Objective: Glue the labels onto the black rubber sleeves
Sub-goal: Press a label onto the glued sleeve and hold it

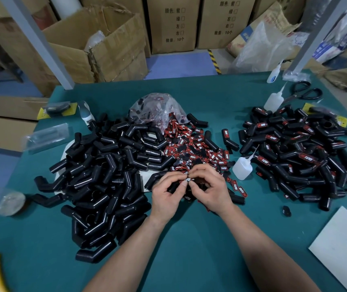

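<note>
At the centre of the green table (189,260), both hands work close together over the near edge of the heap of loose labels (191,148). The left hand (165,194) and right hand (211,191) each have fingers curled, with thumb and forefinger tips pinching a single label (188,179), white lettering up. Dark rubber shows beneath the fingers, probably the sleeve being dressed — which hand carries it cannot be told. The unlabelled black rubber sleeves (105,175) are piled to the left and the labelled sleeves (295,157) to the right. A glue bottle (242,168) stands just right of the right hand, untouched.

Assessment: the label appears to be at the seating or aligning stage, with the bond not yet confirmed.

Risks noted:
- Skewed placement. The label is small and held only at its ends, so uneven pressure from one thumb would set it crooked before the glue takes.
- Glue on fingertips. Any squeeze-out would likely bond skin to the label, or pick up strays from the loose heap directly below.
- Lifted edge. The sleeve surface is curved, and early release could let a corner spring up.
- Bottle knocked over — it stands within the right wrist's sweep toward the labelled pile.
</note>
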`<state>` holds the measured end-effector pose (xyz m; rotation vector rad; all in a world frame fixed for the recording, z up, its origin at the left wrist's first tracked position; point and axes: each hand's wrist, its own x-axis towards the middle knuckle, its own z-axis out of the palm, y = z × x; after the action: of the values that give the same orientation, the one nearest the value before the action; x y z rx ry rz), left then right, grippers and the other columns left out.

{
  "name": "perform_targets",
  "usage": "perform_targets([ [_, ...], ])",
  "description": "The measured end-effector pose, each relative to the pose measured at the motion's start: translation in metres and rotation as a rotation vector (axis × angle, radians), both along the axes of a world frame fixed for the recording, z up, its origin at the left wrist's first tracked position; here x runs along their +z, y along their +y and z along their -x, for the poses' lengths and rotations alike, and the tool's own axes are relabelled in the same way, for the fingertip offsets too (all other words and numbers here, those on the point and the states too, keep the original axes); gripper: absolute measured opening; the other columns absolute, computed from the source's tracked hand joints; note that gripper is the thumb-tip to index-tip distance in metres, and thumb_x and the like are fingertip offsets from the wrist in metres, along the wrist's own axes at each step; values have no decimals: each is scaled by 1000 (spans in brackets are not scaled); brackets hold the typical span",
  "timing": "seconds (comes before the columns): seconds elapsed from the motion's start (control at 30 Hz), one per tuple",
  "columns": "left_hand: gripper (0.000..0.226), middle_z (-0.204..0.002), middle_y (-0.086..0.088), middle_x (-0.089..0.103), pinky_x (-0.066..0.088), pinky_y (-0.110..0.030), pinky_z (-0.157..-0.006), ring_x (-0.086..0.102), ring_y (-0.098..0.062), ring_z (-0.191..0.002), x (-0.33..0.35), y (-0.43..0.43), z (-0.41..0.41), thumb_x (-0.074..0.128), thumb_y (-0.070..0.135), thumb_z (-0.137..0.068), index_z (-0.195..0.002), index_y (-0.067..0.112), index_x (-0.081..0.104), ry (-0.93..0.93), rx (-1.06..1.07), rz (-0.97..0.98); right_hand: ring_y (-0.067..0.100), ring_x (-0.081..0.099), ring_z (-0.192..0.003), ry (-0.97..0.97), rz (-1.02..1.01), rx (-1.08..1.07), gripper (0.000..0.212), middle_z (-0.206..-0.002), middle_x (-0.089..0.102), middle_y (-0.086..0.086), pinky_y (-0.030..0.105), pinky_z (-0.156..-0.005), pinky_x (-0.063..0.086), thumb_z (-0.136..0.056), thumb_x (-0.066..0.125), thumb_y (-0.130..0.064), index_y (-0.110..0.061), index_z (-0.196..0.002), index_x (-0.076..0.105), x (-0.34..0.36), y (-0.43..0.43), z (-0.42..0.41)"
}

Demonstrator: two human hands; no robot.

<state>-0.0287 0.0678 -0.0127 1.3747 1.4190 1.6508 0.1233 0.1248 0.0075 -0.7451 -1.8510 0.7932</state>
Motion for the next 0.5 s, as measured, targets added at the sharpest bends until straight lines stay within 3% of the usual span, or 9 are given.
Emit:
perform_targets([
  [0.5, 22, -108, 14, 72, 53, -26, -95, 70, -17, -104, 2, 3, -1, 70, 19, -93, -108, 34, 75, -1, 10, 22, 23, 67, -92, -57, -44, -16, 12, -100, 64, 14, 38, -81, 56, -81, 74, 3, 5, -93, 73, 4, 4, -2],
])
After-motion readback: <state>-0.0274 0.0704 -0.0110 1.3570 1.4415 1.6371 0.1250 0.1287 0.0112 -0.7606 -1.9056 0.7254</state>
